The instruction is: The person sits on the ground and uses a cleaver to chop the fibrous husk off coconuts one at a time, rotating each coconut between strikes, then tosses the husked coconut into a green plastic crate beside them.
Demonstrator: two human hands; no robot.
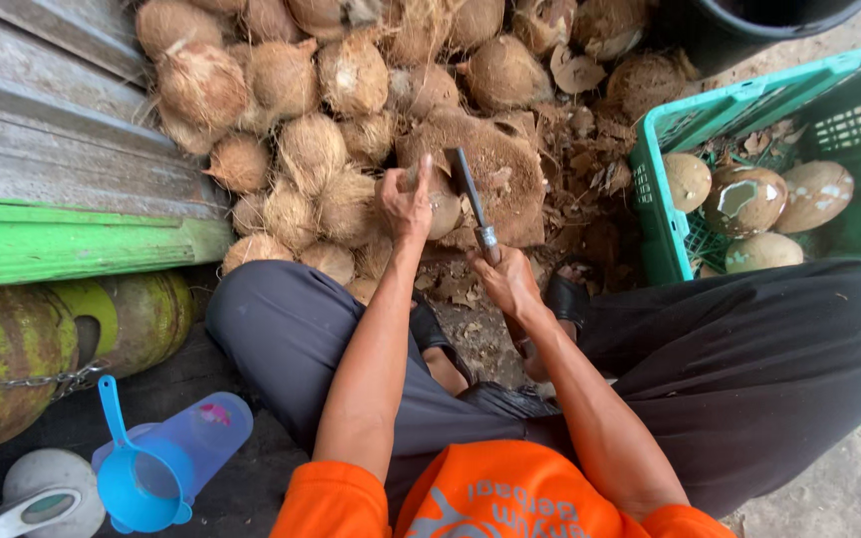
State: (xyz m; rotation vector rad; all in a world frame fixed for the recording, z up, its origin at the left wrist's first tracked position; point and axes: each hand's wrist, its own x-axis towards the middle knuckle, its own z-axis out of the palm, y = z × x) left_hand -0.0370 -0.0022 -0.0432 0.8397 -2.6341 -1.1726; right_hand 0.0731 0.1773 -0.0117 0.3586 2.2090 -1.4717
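Left hand (pixel 408 204) clamped on a coconut (pixel 438 204), right hand (pixel 507 282) gripping a knife (pixel 472 199) just right of it, near the husked pile (pixel 301 120).

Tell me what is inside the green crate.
The green crate holds four husked coconuts, one with its pale flesh exposed, plus scraps of brown husk on the mesh floor. The person's dark trouser leg covers the crate's near part.

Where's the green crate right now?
In the head view, the green crate sits at the person's right, beside the husk pile, holding peeled coconuts.
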